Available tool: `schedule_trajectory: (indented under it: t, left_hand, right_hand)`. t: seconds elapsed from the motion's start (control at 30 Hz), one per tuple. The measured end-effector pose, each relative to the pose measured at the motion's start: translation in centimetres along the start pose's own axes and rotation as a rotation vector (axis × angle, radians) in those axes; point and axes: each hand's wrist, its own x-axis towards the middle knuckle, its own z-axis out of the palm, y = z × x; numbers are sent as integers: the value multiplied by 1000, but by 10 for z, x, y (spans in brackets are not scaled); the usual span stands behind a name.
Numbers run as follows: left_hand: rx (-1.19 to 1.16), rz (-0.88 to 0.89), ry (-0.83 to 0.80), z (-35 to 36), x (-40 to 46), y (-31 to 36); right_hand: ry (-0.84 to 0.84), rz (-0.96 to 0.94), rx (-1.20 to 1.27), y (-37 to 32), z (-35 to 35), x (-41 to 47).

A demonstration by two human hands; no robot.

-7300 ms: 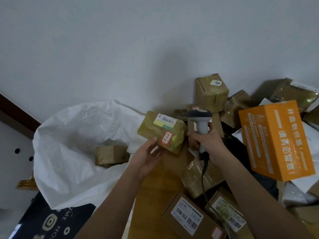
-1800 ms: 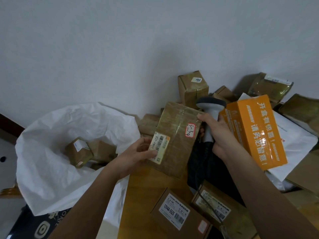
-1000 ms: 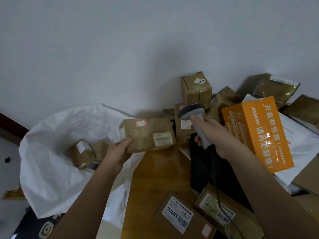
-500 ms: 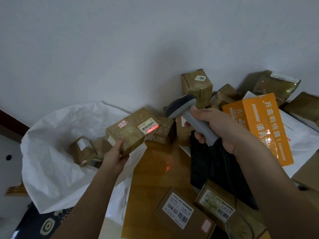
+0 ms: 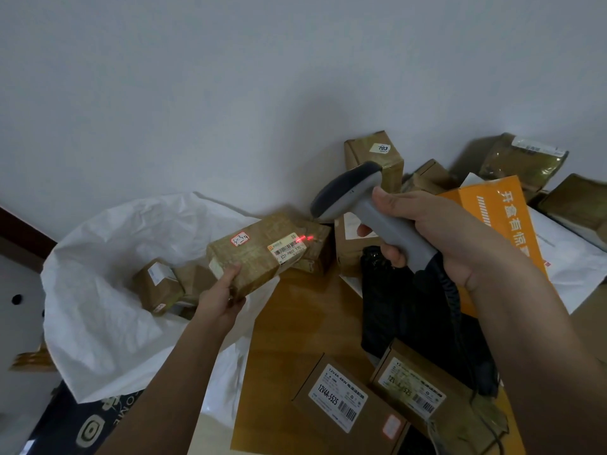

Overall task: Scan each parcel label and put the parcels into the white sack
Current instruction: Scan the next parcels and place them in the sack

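Scanning a taped parcel above the sack

Left hand [image 5: 219, 298] fingers pinch the brown parcel [image 5: 259, 254]; right hand [image 5: 437, 231] fingers wrap the barcode scanner [image 5: 368, 208]. The red beam sits at the label [image 5: 288, 249] edge, so the read may fail.

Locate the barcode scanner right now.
Head view, right of centre: the barcode scanner is gripped in the right hand, aimed left at the label of the brown parcel held by the left hand over the white sack.
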Motion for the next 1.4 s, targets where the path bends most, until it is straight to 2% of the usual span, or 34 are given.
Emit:
schedule_trajectory:
  t: [0.7, 0.97, 1.2, 1.23, 1.3, 1.33, 1.37, 1.4]
  left_hand:
    - [-43, -50, -10, -13, 1, 2]
    - [-361, -73, 158, -47, 16, 15]
    - [-372, -155, 343, -71, 52, 41]
    - [-352, -171, 384, -74, 60, 42]
    - [-157, -212, 434, -76, 75, 40]
    - [327, -166, 404, -75, 74, 36]
    - [704, -81, 350, -72, 76, 35]
    - [544, -152, 360, -74, 78, 36]
  right_hand:
    - [-26, 48, -16, 9, 16, 15]
    - [40, 130, -30, 29, 37, 48]
    - [41, 138, -160, 45, 59, 56]
    - [51, 143, -173, 46, 61, 57]
    - [72, 156, -194, 49, 64, 61]
    - [82, 165, -201, 50, 65, 63]
    - [89, 178, -206, 51, 65, 66]
    - [94, 194, -211, 52, 66, 69]
